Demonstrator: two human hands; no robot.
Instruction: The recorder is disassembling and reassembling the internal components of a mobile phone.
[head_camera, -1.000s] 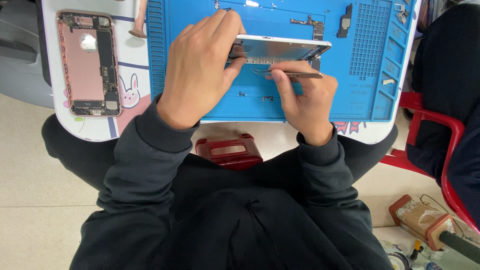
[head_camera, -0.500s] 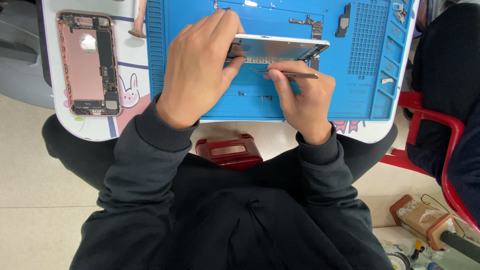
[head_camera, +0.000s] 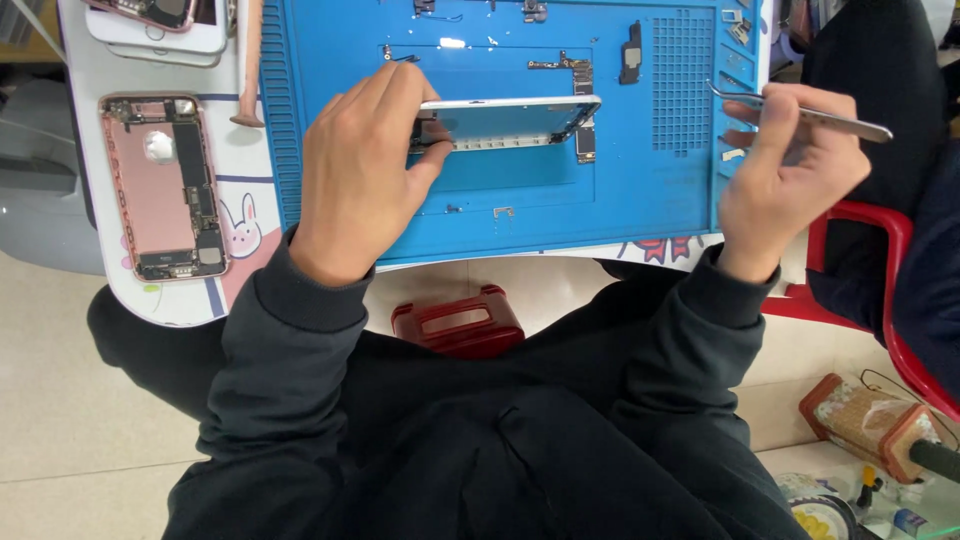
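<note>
Right hand (head_camera: 790, 165) — tweezers (head_camera: 800, 112) past mat edge (head_camera: 745, 215)

left end of the phone screen panel (head_camera: 510, 122) behind the left hand (head_camera: 360, 170), second opened phone (head_camera: 160, 22) cut by top edge, mat parts (head_camera: 738, 30) too small to identify

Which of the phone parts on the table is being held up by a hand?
The white screen panel on the blue mat, gripped by the left hand. The pink opened phone body lies untouched on the white table.
</note>
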